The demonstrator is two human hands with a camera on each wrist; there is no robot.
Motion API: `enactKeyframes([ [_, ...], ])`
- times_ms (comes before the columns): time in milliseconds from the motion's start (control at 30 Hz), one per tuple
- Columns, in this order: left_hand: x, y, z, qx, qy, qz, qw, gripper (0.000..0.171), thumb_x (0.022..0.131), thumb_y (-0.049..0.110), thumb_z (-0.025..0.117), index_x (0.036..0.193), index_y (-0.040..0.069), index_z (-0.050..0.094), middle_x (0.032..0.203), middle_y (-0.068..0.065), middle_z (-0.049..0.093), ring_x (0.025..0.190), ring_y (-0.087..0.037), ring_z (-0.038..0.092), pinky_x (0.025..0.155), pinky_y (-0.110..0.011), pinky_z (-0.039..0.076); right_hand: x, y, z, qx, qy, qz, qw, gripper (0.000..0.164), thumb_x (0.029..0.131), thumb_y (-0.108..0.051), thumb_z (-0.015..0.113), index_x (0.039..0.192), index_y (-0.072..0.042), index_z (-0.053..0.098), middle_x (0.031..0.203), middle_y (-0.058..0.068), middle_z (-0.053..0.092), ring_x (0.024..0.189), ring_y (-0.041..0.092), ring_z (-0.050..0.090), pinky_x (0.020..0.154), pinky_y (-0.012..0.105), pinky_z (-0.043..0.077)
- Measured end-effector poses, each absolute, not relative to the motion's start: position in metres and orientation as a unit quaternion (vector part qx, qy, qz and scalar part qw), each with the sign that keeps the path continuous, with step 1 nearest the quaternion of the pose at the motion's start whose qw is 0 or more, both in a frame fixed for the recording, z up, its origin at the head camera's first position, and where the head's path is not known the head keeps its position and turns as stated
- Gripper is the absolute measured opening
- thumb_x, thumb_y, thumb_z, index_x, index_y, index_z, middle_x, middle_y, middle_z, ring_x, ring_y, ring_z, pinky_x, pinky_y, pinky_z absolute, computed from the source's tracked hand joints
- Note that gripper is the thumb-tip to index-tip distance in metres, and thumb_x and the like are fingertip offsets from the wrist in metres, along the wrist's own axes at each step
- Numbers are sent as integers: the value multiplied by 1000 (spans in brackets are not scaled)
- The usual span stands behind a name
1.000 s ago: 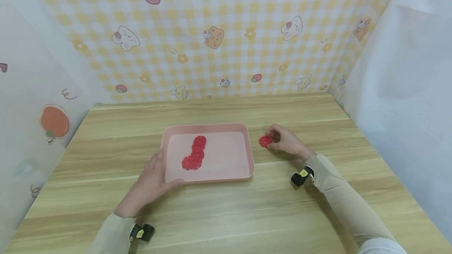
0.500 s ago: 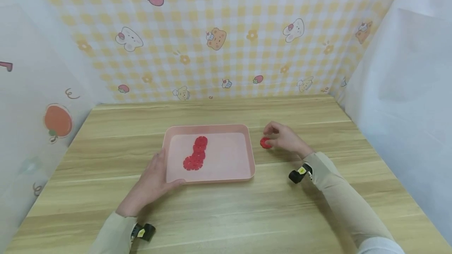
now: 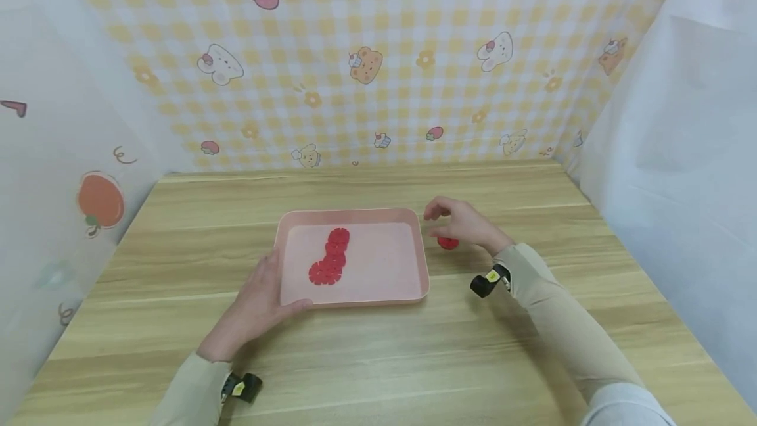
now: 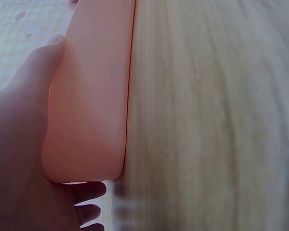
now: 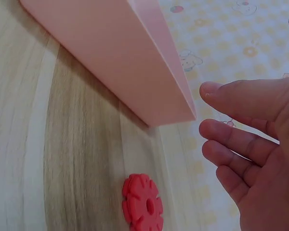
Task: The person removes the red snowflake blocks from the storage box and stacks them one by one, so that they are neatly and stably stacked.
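A pink tray (image 3: 378,294) lies on the wooden table, with several red notched plastic discs (image 3: 335,256) overlapping in a crooked row on its left half. My left hand (image 3: 254,301) holds the tray's near left corner, thumb along the front rim and fingers against the left side, as the left wrist view (image 4: 89,120) also shows. My right hand (image 3: 461,219) is just off the tray's right side, fingers spread with nothing between them. Below it on the table lie red snowflake discs (image 5: 144,204), one on another, partly hidden by the hand in the head view.
The wooden table (image 3: 367,360) reaches back to a yellow checked cloth (image 3: 355,104) with cartoon prints. White sheets stand at the left (image 3: 53,117) and right (image 3: 692,150) sides. A black wrist camera (image 3: 489,280) sits on the right sleeve.
My right hand has let go of the red disc by the tray's right side and moved left and slightly up toward the rim. The left hand keeps its place on the tray.
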State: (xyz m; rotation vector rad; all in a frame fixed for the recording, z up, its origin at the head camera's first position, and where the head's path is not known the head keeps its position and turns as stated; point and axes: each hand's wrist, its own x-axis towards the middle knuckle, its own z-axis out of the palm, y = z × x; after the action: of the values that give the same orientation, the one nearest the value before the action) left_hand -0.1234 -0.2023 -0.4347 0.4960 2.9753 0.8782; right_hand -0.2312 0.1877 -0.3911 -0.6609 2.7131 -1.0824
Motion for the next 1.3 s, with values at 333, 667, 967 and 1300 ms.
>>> enactKeyframes([
  [333,-124,-202,-436,157,946,283,-2,116,71,50,80,150,-1,12,134,-21,40,115,-34,42,94,-59,44,-238,165,-382,-243,898,-356,81,31,82,-9,73,110,-6,60,106,3,65,103,21,57,100,43,43],
  [667,-124,-203,-436,152,948,279,-2,117,71,51,79,150,-2,11,135,-22,41,116,-34,43,95,-59,43,-242,134,-374,-294,878,-365,95,33,82,-8,74,111,-6,60,107,3,65,104,19,57,99,41,45],
  [967,-122,-203,-436,156,947,282,-5,115,71,49,80,150,-1,13,135,-21,41,115,-33,43,94,-58,44,-247,106,-369,-327,864,-363,121,32,81,-6,75,109,-6,60,108,5,65,104,20,59,97,41,48],
  [1300,-124,-203,-439,146,945,294,5,117,70,50,80,151,2,10,143,-21,35,124,-36,38,99,-61,40,-248,66,-372,-364,844,-353,174,34,84,-8,72,115,-5,59,111,7,65,106,18,56,97,37,47],
])
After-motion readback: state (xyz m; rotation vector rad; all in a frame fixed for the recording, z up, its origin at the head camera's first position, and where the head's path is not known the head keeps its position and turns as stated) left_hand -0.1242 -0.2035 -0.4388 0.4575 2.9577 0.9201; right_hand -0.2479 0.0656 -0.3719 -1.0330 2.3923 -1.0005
